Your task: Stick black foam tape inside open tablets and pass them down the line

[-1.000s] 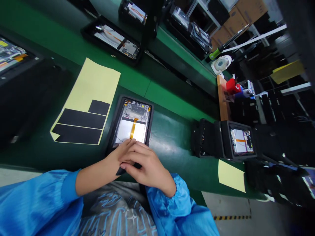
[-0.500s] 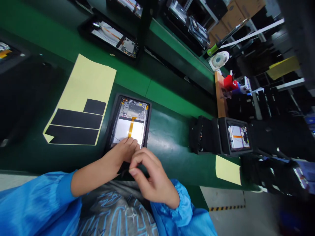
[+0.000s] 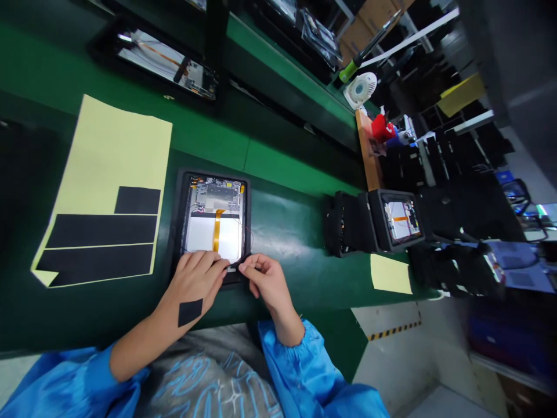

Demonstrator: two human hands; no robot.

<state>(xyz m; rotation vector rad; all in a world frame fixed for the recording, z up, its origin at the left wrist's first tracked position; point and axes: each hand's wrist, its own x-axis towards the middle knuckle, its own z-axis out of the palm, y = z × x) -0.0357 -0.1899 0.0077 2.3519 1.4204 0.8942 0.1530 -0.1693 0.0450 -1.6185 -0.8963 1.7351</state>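
An opened tablet (image 3: 212, 223) lies face down on the green bench, showing its circuit board, white battery area and an orange flex cable. My left hand (image 3: 198, 278) rests flat on the tablet's near edge, fingers stretched out, with a small black patch (image 3: 190, 312) stuck on the back of the hand. My right hand (image 3: 263, 278) sits at the tablet's near right corner, fingertips pinched on a thin black strip (image 3: 241, 266) at that edge.
A yellow backing sheet (image 3: 117, 151) with black strips lies left of the tablet. A second open tablet (image 3: 161, 58) sits behind. A stack of black cased tablets (image 3: 374, 223) and a yellow note (image 3: 390, 274) are at right. The bench edge runs just below my hands.
My hands have come apart: the left now lies flat on the tablet's near edge, the right has moved to its near right corner. The black patch on my left hand now shows. The camera has shifted.
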